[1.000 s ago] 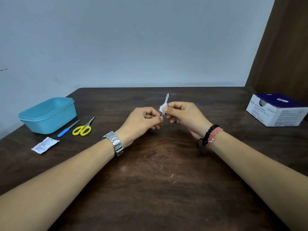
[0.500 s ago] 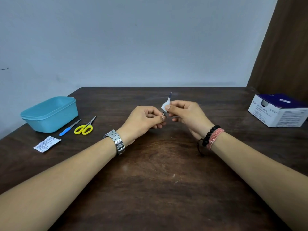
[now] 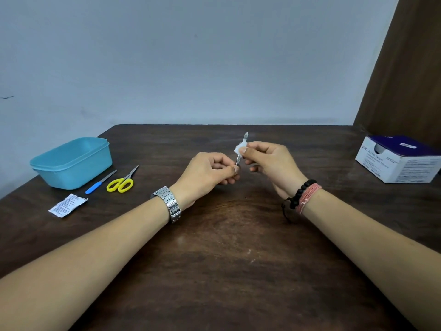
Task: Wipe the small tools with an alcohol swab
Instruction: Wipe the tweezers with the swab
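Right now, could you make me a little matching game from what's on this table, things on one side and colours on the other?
Things:
1. tub
2. scissors handles
3. swab pinched in the right hand
4. box lid

Colours:
A. white
B. dark blue
C. light blue
D. yellow

Pairs: 1-C, 2-D, 3-A, 4-B

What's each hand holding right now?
Left hand: pinching the small metal tool's lower end.
Right hand: pinching the white swab around it.
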Tool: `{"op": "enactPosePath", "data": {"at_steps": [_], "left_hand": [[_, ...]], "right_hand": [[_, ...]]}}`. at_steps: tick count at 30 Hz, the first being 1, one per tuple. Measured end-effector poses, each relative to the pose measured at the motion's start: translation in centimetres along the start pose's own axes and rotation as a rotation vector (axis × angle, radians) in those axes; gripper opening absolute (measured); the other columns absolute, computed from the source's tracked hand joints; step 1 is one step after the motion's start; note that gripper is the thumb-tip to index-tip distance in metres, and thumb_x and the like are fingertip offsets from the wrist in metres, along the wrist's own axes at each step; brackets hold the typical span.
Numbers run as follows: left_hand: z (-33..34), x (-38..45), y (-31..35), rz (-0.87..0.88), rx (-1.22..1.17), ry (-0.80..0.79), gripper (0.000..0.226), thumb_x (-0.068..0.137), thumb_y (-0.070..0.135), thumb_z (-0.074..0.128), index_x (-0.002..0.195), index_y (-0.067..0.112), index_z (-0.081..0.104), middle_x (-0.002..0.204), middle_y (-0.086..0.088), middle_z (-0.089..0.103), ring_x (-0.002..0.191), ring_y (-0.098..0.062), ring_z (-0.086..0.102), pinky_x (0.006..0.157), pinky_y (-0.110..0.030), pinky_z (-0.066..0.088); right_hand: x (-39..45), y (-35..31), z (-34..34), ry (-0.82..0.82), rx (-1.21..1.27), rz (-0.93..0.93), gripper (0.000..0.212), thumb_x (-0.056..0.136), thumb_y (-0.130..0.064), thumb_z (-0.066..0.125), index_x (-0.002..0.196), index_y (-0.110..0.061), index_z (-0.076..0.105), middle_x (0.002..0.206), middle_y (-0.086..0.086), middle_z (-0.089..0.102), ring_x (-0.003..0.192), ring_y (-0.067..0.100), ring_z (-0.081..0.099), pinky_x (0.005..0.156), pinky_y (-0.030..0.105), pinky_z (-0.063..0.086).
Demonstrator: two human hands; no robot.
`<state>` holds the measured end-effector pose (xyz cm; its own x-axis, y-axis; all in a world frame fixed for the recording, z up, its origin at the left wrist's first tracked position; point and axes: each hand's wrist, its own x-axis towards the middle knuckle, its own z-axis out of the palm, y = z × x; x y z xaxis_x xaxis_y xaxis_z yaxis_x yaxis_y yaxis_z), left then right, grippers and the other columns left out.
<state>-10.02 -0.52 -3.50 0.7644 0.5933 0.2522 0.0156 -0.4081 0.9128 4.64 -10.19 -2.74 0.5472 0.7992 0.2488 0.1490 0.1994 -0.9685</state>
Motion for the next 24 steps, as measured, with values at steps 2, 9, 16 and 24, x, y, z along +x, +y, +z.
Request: {"op": "enactPosePath", "data": {"at_steps": [2, 9, 16, 24], "left_hand": [[0.16, -0.08, -0.11, -0.005, 0.010, -0.005, 0.006, 0.090, 0.013, 0.070, 0.087, 0.008, 0.072, 0.080, -0.008, 0.076, 0.070, -0.011, 0.068, 0.066, -0.021, 0.052], [-0.04, 0.00, -0.44, -0.003, 0.036, 0.020, 0.009, 0.091, 0.015, 0.068, 0.091, 0.009, 0.074, 0.083, -0.008, 0.076, 0.075, -0.014, 0.070, 0.068, -0.021, 0.053], [0.01, 0.03, -0.31, 0.005, 0.025, -0.010, 0.018, 0.099, 0.014, 0.056, 0.099, 0.012, 0.074, 0.089, -0.005, 0.076, 0.076, -0.010, 0.069, 0.069, -0.021, 0.051], [0.17, -0.23, 0.04, -0.021, -0.022, -0.067, 0.023, 0.102, 0.011, 0.048, 0.103, 0.007, 0.071, 0.076, 0.002, 0.070, 0.069, -0.007, 0.064, 0.065, -0.017, 0.050]], "right_hand": [[0.04, -0.04, -0.08, 0.013, 0.023, 0.005, 0.017, 0.089, -0.017, 0.070, 0.102, -0.008, 0.075, 0.084, -0.004, 0.069, 0.069, 0.004, 0.059, 0.060, 0.018, 0.048], [-0.09, 0.31, 0.19, -0.080, -0.060, 0.006, 0.005, 0.089, -0.017, 0.070, 0.090, -0.017, 0.075, 0.076, -0.006, 0.070, 0.067, 0.004, 0.059, 0.058, 0.017, 0.048], [-0.22, 0.23, -0.13, -0.074, -0.086, -0.010, 0.012, 0.087, -0.017, 0.072, 0.096, -0.009, 0.073, 0.076, -0.004, 0.069, 0.066, 0.003, 0.058, 0.057, 0.016, 0.047], [-0.15, 0.16, -0.17, -0.094, -0.039, 0.001, 0.014, 0.089, -0.017, 0.070, 0.100, -0.009, 0.073, 0.076, -0.002, 0.068, 0.066, 0.004, 0.058, 0.058, 0.018, 0.045]]}}
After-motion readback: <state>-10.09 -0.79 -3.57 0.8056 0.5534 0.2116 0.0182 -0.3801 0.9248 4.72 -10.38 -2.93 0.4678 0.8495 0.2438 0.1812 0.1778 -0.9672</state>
